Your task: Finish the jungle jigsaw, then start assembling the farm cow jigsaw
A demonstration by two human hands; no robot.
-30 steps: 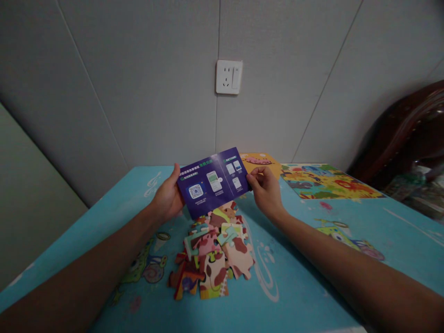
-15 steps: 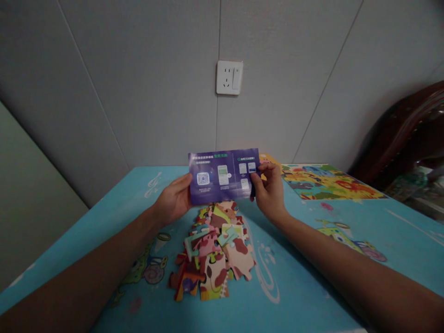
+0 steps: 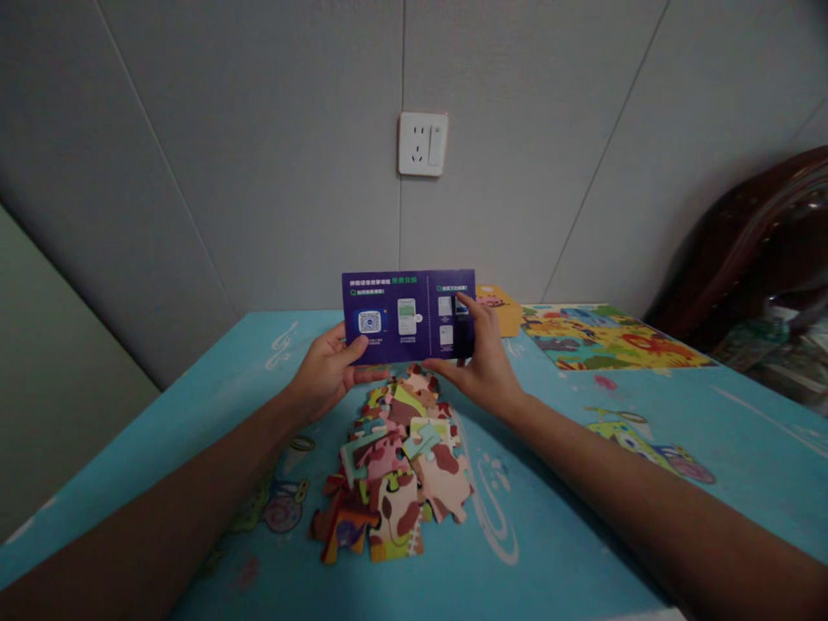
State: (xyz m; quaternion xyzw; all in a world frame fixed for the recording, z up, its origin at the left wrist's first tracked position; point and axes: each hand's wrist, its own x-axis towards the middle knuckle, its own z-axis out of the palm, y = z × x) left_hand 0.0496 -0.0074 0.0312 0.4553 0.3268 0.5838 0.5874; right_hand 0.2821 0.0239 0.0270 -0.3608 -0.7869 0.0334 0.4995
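The near part of the desk (image 3: 466,578) is covered in blue, printed with cartoon figures and white swirls. On it, between the two forearms, a heap of jigsaw pieces (image 3: 394,483) is spread, overlapping one another; brown-and-cream patches, pink and orange can be made out.

Just beyond the heap, a purple card (image 3: 388,315) is held up above the desk, its printed face turned toward the wearer. Its lower left corner is clamped by the left hand (image 3: 327,371), with the thumb laid on the front near the square code. At the right end, the card is touched by the right hand (image 3: 488,366): the index finger is rested on the printed face and the thumb is stretched along the lower edge, the two being kept apart. Whether the card is gripped by the hidden fingers cannot be told.

Farther back, an orange item (image 3: 508,319) is partly covered by the card and right hand. Beside it, a colourful animal picture (image 3: 614,336) is laid flat. A white socket plate (image 3: 423,145) is mounted on the grey wall (image 3: 291,172).
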